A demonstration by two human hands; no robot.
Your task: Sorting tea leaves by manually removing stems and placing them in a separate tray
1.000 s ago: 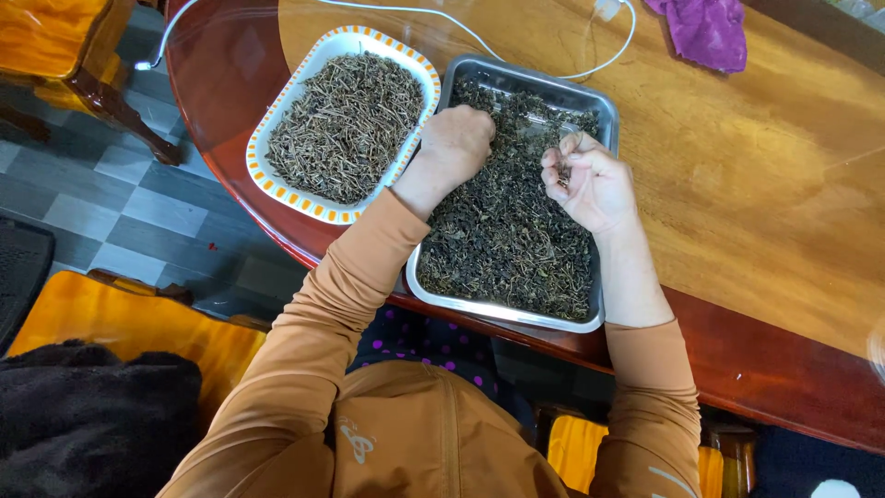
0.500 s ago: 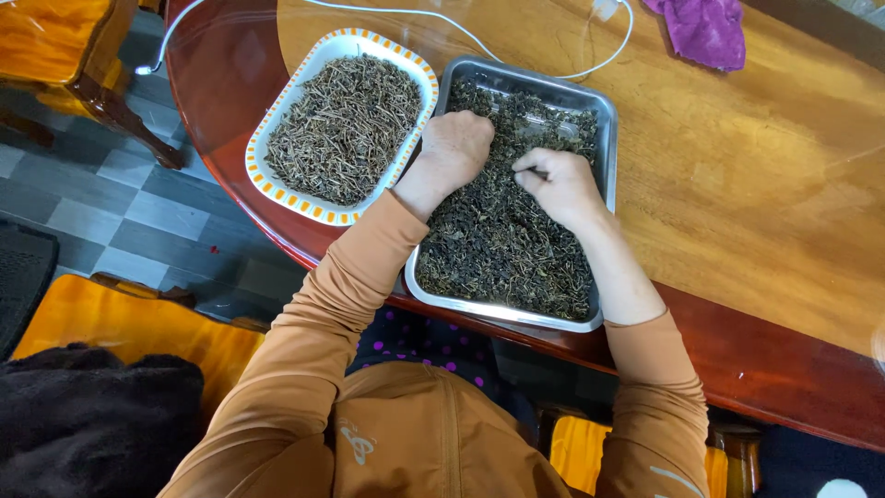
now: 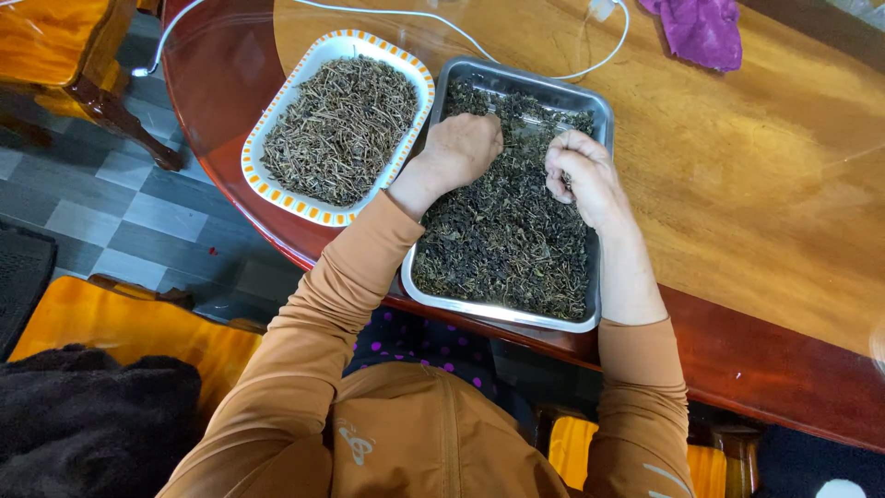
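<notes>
Dried dark leaves (image 3: 502, 235) fill a rectangular metal tray (image 3: 516, 316) that sits at the near edge of a glossy wooden table (image 3: 737, 184), right in front of the person. Seen from the head camera, both hands are down in this tray at its far half. The left hand (image 3: 464, 150) rests knuckles up on the leaves with its fingers curled under into a loose fist; whether they grip any leaves cannot be told, since the fingertips are hidden. The right hand (image 3: 583, 177) is just to the right of it, apart from it, with fingers bent close together and pinched on a small tuft of the leaves. Orange sleeves (image 3: 341, 304) cover both arms down to the wrists.

Left of the metal tray, just beside it, lies a white tray with an orange patterned rim (image 3: 277, 189), heaped with brownish dried stems (image 3: 341, 129). A white cable (image 3: 516, 60) runs along the far side of both trays. Far right on the table lies a purple cloth (image 3: 701, 32). A wooden chair with an orange cushion (image 3: 55, 46) stands at far left on the grey tiled floor (image 3: 120, 212).
</notes>
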